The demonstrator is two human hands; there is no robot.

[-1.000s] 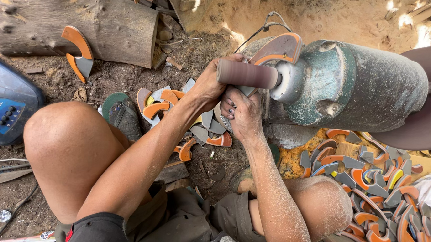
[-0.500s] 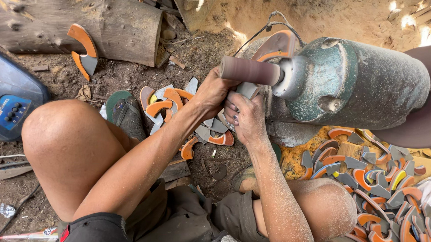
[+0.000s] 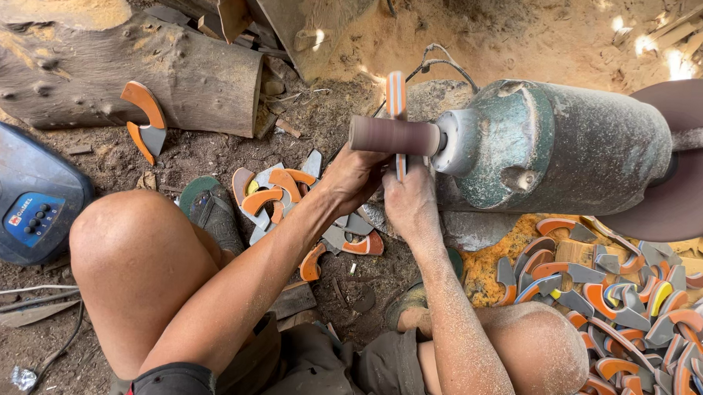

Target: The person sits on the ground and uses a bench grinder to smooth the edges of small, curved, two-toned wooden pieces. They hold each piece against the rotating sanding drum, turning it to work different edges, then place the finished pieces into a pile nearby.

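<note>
Both hands, left hand (image 3: 352,178) and right hand (image 3: 410,199), fingers closed on the orange-striped piece (image 3: 396,94), have turned it edge-on against the sanding drum (image 3: 393,135); earlier its flat face showed, so another edge seems under sanding.

Sanding drum (image 3: 394,135) and green motor housing (image 3: 556,150) block 12 to 3 o'clock. Log (image 3: 122,69) walls off 10 o'clock. Scrap pile of curved pieces (image 3: 289,195) litters 9 o'clock, bigger heap (image 3: 620,308) at 4. Bare dirt floor (image 3: 347,88) at 11 is passable, also between the knees at 6.
</note>
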